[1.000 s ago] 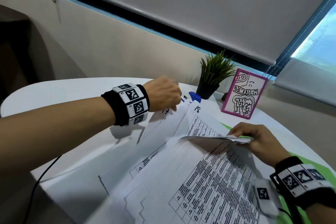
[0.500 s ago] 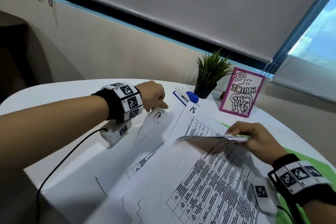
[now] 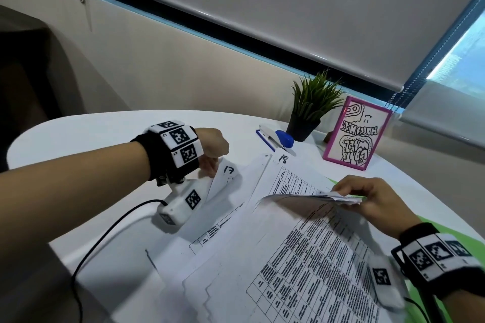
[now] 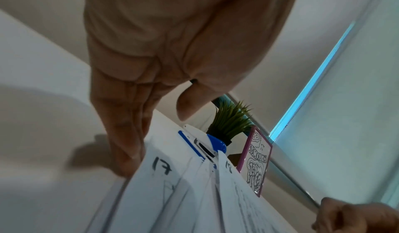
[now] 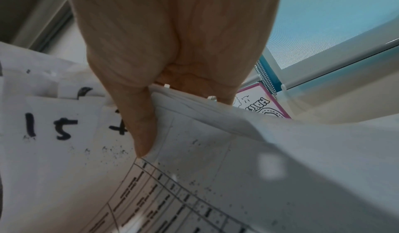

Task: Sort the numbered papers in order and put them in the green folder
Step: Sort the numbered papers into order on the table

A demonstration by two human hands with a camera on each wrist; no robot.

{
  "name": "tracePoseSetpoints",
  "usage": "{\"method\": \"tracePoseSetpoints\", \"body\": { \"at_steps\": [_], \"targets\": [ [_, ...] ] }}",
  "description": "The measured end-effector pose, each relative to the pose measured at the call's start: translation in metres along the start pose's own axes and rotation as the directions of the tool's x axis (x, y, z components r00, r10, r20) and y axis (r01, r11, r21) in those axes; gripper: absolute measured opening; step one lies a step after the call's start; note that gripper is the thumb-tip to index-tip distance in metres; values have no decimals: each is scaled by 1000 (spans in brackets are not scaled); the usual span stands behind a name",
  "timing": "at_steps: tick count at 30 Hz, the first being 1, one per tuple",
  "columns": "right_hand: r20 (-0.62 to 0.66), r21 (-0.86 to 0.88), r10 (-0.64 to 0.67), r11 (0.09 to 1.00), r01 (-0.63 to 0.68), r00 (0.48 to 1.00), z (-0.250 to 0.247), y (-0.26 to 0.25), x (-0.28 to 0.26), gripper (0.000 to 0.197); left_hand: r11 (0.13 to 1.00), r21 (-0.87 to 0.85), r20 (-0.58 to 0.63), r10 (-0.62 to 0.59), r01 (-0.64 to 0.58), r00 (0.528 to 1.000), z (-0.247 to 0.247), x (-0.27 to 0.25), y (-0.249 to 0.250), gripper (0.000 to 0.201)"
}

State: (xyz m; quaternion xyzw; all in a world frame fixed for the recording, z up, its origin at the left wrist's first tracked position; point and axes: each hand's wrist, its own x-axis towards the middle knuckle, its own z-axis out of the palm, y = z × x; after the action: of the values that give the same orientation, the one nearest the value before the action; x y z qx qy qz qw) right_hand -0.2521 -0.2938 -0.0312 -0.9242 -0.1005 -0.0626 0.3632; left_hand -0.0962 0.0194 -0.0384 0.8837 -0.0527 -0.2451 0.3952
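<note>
Printed sheets with handwritten numbers lie fanned across the white table [image 3: 105, 134]. My left hand [image 3: 211, 165] is at the left edge of the sheet marked 17 [image 3: 228, 170]. In the left wrist view its straight fingers [image 4: 127, 151] touch that sheet [image 4: 162, 168] from behind, and the thumb stands clear of it. Sheet 18 [image 3: 283, 158] lies further right. My right hand [image 3: 343, 191] pinches the lifted corner of a bundle of sheets [image 3: 301, 195]; its thumb [image 5: 142, 134] lies on them beside a sheet marked 15 [image 5: 51, 127]. The green folder [image 3: 472, 241] shows under the papers at the right.
A blue and white stapler [image 3: 283, 139], a small potted plant [image 3: 312, 105] and a pink-framed drawing [image 3: 357, 134] stand at the back of the table by the window sill. A black cable [image 3: 105, 238] runs over the table's near left edge.
My left hand has moved left and toward me, taking sheet 17 away from the rest of the fan. The right hand has kept its hold on the lifted bundle.
</note>
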Motion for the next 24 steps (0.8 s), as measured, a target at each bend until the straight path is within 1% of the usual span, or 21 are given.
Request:
{"method": "tracePoseSetpoints", "body": {
  "at_steps": [2,3,5,7,8,9,11,12,14,15,17,18,19,20,21,22,24],
  "targets": [
    [-4,9,0,1000,0,1000,0,0,-1,37,998,-69,4,-10,10,1000,2,2,-4,22],
    [-6,14,0,1000,0,1000,0,0,-1,38,998,-59,10,9,-9,1000,1,5,-7,22],
    [-7,22,0,1000,0,1000,1,1,-2,37,999,24,60,46,-48,997,-1,4,-10,20],
    [-7,23,2,1000,-2,1000,1,1,-2,37,992,101,160,64,-81,985,0,-3,-11,18],
    [-2,22,8,1000,-8,1000,1,2,-2,38,986,127,184,80,-105,980,0,-5,-11,17],
    [4,22,15,1000,-16,1000,1,2,-2,38,975,166,168,117,-145,979,1,-7,-8,16],
    [27,39,35,999,-36,999,0,1,-2,35,930,294,20,225,-221,974,-2,-11,1,16],
    [40,50,46,998,-47,998,-1,1,-2,31,904,360,-63,270,-231,961,-7,-13,8,15],
    [51,53,61,997,-64,997,-3,0,-2,27,872,437,-208,337,-222,918,-22,-20,22,15],
    [52,54,67,996,-70,996,-3,0,-2,26,873,431,-278,367,-227,888,-31,-21,26,17],
    [56,66,73,995,-76,996,-3,-1,-3,24,901,354,-443,397,-250,804,-52,-22,34,21],
    [59,67,73,995,-77,996,-3,-1,-3,24,912,313,-532,399,-265,747,-62,-23,38,22],
    [60,60,75,995,-79,995,-3,-1,-3,26,915,287,-621,404,-284,672,-72,-24,41,22],
    [57,49,78,996,-80,995,-3,-2,-3,27,910,265,-706,408,-319,579,-82,-26,46,20],
    [53,42,81,996,-83,995,-3,-2,-3,27,894,232,-775,407,-383,483,-93,-28,50,19],
    [47,43,85,995,-87,995,-3,-2,-2,27,858,201,-825,409,-473,391,-104,-32,56,19],
    [39,48,89,995,-91,995,-4,-1,-3,27,732,177,-891,404,-658,209,-123,-38,70,20]
  ]
}}
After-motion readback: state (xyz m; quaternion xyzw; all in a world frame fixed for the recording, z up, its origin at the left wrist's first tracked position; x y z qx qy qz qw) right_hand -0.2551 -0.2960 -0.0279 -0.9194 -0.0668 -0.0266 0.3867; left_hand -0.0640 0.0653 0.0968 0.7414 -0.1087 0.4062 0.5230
